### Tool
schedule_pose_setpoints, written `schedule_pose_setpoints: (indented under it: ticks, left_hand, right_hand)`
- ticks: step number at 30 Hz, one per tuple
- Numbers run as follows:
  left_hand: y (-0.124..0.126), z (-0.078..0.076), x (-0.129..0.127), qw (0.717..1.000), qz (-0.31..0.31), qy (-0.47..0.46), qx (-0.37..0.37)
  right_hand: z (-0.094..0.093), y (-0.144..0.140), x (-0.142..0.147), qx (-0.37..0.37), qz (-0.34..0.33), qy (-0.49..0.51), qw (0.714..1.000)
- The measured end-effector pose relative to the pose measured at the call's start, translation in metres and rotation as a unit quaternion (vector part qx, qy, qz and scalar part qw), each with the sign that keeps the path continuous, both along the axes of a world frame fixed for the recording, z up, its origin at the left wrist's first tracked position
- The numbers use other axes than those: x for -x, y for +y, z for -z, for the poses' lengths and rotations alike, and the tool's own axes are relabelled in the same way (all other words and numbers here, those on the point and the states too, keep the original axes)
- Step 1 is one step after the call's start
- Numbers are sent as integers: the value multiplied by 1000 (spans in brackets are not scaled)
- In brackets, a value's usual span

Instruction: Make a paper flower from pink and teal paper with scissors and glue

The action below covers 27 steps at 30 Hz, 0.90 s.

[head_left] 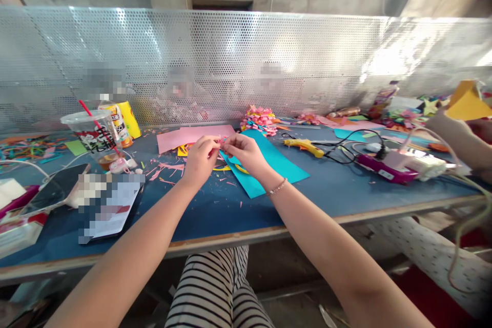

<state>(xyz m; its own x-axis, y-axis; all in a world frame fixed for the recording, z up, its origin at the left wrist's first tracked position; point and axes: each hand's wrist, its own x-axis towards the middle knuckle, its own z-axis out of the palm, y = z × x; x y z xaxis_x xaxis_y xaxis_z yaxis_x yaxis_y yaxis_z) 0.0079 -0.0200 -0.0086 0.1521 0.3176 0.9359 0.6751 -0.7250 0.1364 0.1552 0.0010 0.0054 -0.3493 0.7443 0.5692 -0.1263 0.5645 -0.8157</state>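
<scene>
My left hand (200,158) and my right hand (246,151) meet over the blue table (215,215), fingertips pinched together on a small pink paper piece (221,140). Under my right hand lies a teal paper sheet (277,161) with a yellow paper strip (230,167) on it. A pink paper sheet (192,136) lies just beyond my left hand. Pink paper scraps (163,170) are scattered beside my left hand. A beaded bracelet is on my right wrist.
A plastic cup with a red straw (94,136), a yellow carton (123,120) and a phone (57,189) sit at left. A pile of paper flowers (259,119), a yellow glue gun (305,146) and a power strip (400,166) lie to the right. Another person's hand (453,136) holds yellow paper at far right. A perforated metal screen (246,66) backs the table.
</scene>
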Motion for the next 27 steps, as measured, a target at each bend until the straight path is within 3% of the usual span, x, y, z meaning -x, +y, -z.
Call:
schedule_pose_setpoints:
  ticks: [27]
  left_hand:
    - [1,1,0,1000,-18,18,-2]
  right_hand:
    - [3,3,2,34,4,6,999]
